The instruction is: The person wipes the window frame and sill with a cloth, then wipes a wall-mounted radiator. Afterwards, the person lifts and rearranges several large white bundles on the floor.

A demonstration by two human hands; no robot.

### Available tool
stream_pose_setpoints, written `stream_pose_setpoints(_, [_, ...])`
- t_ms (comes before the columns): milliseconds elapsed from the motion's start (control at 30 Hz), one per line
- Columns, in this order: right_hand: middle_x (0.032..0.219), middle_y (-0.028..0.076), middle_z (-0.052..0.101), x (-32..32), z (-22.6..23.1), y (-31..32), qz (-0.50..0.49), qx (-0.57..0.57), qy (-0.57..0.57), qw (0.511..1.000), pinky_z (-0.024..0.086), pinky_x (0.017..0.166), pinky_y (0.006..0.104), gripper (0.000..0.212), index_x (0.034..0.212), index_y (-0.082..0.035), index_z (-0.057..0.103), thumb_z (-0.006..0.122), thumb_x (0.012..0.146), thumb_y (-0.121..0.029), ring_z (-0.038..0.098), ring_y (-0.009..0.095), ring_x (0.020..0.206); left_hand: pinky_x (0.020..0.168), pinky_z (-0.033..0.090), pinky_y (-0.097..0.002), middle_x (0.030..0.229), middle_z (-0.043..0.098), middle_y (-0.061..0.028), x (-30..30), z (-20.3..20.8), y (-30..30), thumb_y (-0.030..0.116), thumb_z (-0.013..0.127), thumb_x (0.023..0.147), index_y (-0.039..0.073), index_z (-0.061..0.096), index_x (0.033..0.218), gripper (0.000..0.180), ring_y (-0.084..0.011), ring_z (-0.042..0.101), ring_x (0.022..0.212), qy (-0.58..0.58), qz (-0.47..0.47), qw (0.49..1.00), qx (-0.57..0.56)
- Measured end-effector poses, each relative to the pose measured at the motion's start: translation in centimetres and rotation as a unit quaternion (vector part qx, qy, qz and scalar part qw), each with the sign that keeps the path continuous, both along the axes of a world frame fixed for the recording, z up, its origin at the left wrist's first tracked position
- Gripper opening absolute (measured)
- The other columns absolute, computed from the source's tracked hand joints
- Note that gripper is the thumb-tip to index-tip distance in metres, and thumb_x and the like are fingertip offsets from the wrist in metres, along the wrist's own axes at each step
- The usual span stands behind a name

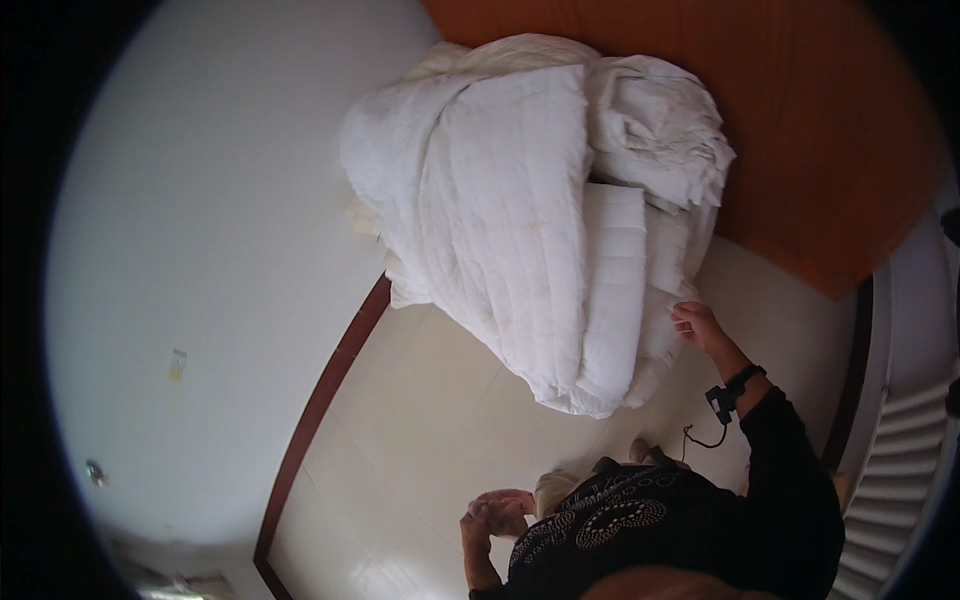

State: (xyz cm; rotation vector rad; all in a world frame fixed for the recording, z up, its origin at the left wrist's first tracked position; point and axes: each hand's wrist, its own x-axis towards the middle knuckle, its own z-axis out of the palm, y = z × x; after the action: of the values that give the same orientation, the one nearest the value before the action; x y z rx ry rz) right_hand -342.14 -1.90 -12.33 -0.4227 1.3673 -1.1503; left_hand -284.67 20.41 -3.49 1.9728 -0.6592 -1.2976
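Note:
A large heap of white quilts [500, 200] lies bunched against an orange-brown wooden panel, its folded layers hanging down toward me. At the heap's lower right side, my right hand [697, 325] has its fingers closed on the edge of a white quilt. A black band with a small device and a cord is on my right wrist. Low in the view, my left hand [497, 513] is beside my body, its fingers loosely bent and apart. Right by it is a pale, rounded thing [552, 492] that I cannot make out; I see nothing clearly held there.
Beige floor tiles [420, 420] spread below the quilts. A white wall [220, 220] with a dark red baseboard [318, 425] runs along the left. The wooden panel [820, 150] stands at the back right. Ribbed white radiator [905, 480] at the lower right.

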Motion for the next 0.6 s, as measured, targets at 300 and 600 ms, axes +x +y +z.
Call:
stream_pose_setpoints(300, [0.111, 0.003, 0.058, 5.2, 10.8, -15.1, 0.012, -0.099, 0.161, 0.982, 0.042, 0.071, 0.0298, 0.068, 0.131, -0.006, 0.048, 0.071, 0.078, -0.041, 0.055, 0.016, 0.093, 0.076, 0.051, -0.0277, 0.094, 0.067, -0.0076, 4.0, -1.0, -7.1, 0.010, 0.064, 0.086, -0.003, 0.066, 0.101, 0.021, -0.0159, 0.063, 0.086, 0.048, -0.032, 0.996, -0.064])
stream_pose_setpoints(600, [0.130, 0.007, 0.048, 10.0, 13.5, -26.8, -0.070, -0.032, 0.289, 0.954, 0.037, 0.080, 0.0419, 0.097, 0.145, -0.009, 0.030, 0.072, 0.070, -0.054, 0.045, 0.025, 0.110, 0.068, 0.050, -0.0272, 0.088, 0.067, -0.0069, 18.2, 0.0, -11.0, 0.015, 0.067, 0.084, -0.002, 0.067, 0.098, 0.022, -0.0133, 0.062, 0.079, 0.015, 0.014, 0.999, -0.043])
